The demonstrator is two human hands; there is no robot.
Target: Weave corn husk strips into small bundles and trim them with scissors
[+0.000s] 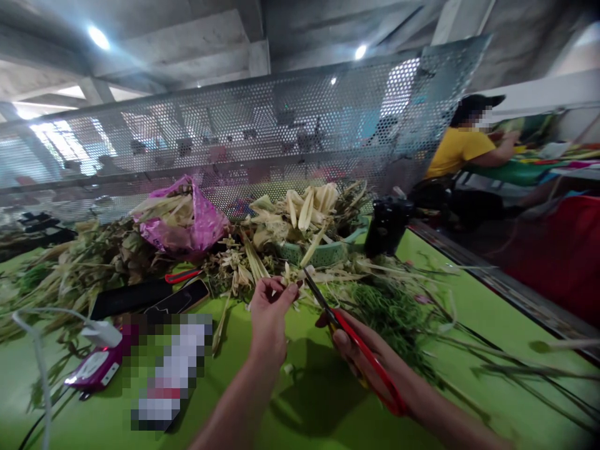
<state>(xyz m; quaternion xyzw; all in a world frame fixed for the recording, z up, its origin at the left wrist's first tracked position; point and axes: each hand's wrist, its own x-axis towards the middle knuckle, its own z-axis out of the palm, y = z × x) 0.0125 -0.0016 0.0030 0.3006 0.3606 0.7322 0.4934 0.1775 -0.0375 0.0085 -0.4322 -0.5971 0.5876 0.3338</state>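
My right hand (pixel 349 340) grips a pair of red-handled scissors (pixel 359 344), their dark blades pointing up and away toward my other fingers. Between the thumb and fingertips of my left hand (pixel 272 315) is a small pale flower-like piece of dried husk (pixel 289 275). The blade tips lie close beside this piece; whether they touch it I cannot tell. Just beyond both hands, a green basket (pixel 323 255) is heaped with pale dried corn husks (pixel 307 209). Dark green feathery sprigs (pixel 384 312) lie to the right of the scissors.
A pink plastic bag (pixel 206 215) of husks and dried leaves (pixel 103 256) stand back left. A red-handled tool (pixel 182 275), a phone (pixel 178 297) and a purple power strip (pixel 96 365) lie left. A black container (pixel 388 225) stands right of the basket. A co-worker (pixel 462 150) sits beyond the perforated metal screen (pixel 234 131).
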